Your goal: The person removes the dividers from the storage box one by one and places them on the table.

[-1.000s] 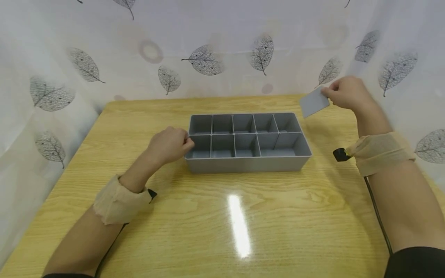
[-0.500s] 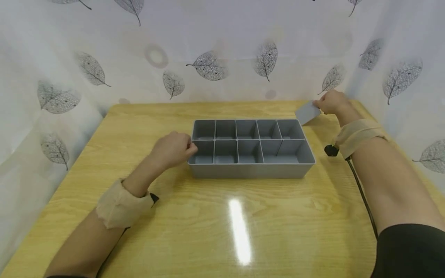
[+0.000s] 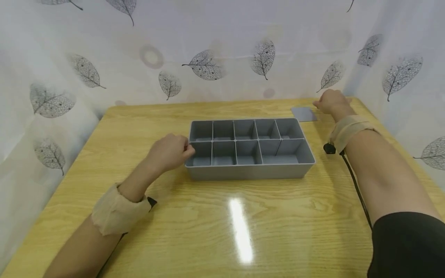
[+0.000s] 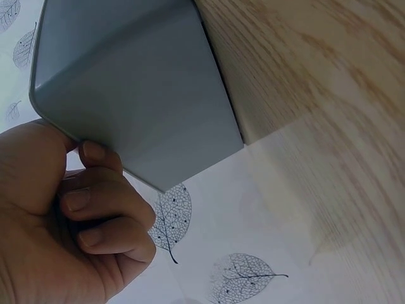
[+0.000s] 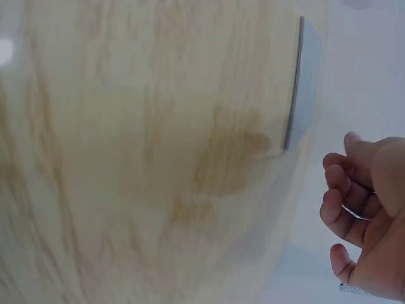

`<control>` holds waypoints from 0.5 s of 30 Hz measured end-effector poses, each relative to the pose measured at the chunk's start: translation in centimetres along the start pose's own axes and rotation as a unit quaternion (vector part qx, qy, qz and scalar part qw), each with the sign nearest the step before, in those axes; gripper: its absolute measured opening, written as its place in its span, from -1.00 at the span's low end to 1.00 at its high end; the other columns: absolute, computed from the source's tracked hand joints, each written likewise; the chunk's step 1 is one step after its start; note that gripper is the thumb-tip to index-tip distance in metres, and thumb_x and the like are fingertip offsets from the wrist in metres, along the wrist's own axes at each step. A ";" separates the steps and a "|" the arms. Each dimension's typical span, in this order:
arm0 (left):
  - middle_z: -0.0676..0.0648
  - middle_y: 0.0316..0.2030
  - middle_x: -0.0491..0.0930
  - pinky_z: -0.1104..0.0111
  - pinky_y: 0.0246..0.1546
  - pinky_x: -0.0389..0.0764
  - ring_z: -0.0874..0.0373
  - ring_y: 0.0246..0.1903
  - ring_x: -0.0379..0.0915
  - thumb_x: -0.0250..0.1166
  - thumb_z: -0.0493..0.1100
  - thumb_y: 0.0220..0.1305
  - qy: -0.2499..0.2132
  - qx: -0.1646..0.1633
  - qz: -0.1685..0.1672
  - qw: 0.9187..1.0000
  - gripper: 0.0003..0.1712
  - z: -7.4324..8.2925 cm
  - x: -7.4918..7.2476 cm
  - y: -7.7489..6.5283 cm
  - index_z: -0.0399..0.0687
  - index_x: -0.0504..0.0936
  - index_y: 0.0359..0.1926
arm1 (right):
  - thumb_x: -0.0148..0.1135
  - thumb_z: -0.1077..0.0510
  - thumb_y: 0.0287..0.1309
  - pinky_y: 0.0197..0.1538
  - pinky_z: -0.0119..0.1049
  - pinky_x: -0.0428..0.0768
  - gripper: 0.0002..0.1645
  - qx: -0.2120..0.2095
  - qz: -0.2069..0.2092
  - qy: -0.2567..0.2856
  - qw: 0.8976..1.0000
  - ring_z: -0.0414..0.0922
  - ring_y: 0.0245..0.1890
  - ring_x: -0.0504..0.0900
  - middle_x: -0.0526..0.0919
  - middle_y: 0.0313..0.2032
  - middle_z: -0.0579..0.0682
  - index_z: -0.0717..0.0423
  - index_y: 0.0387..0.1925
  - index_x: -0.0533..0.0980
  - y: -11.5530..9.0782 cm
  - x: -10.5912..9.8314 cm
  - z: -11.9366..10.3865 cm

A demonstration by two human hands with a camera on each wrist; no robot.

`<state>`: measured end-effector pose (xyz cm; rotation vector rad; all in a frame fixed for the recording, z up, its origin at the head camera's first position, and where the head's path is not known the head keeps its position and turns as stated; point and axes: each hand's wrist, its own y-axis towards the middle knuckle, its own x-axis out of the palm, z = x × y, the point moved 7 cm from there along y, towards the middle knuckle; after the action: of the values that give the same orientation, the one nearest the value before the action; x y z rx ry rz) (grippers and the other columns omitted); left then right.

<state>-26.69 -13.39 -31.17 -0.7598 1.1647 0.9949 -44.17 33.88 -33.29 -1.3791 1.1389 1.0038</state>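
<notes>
A grey divided box [image 3: 250,173] sits on the table, with two rows of compartments; the one at front right is about double width. My left hand [image 3: 170,152] grips its left rim between thumb and curled fingers, as the left wrist view shows at the box wall [image 4: 145,107]. A flat grey divider plate [image 3: 304,114] lies on the table behind the box's right corner. Just right of that plate is my right hand [image 3: 332,103]. In the right wrist view the fingers are loosely bent and apart from the divider plate [image 5: 305,82], with nothing between them.
The wooden table [image 3: 194,216] bears a bright light reflection in front of the box. A white curtain [image 3: 229,34] printed with leaves hangs along the back and sides. Both wrists wear wrapped bands with small black cameras [image 3: 329,148] and cables.
My right hand has lowered the divider plate from the air to the table behind the box and let go of it. My left hand stays on the box rim.
</notes>
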 end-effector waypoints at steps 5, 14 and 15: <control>0.10 -0.82 0.10 0.40 -0.74 0.07 0.25 -0.75 -0.04 -0.04 -0.13 0.07 -0.001 -0.005 0.002 1.000 -0.68 -0.1 -0.1 -0.5 0.01 0.21 -0.77 | -0.23 -0.16 0.31 -0.12 0.15 0.45 -0.34 -0.023 0.048 0.023 0.998 0.27 -0.19 0.47 0.53 -0.09 0.37 0.37 -0.07 0.48 -1.0 -2.6 -1.4; 0.11 -0.82 0.08 0.41 -0.75 0.03 0.25 -0.75 -0.07 -0.04 -0.12 0.05 0.004 0.002 0.020 1.000 -0.67 0.0 -0.1 0.0 0.03 0.19 -0.80 | -0.13 -0.18 0.23 -0.30 -0.01 0.51 -0.38 -0.037 0.061 0.069 0.995 0.01 -0.43 0.56 0.62 -0.50 0.03 0.29 -0.13 0.52 -4.1 -7.2 -4.0; 0.11 -0.83 0.09 0.41 -0.75 0.03 0.25 -0.75 -0.07 -0.05 -0.13 0.05 0.002 0.002 0.020 1.000 -0.67 0.0 0.0 0.1 0.03 0.19 -0.80 | -0.12 -0.20 0.23 -0.32 -0.04 0.52 -0.37 -0.036 0.056 0.071 0.995 0.00 -0.42 0.56 0.62 -0.49 0.01 0.29 -0.11 0.51 -4.3 -7.4 -4.2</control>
<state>-26.76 -13.35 -31.18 -0.7385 1.1883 1.0237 -41.47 30.57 -24.72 -1.4765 1.3085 1.0483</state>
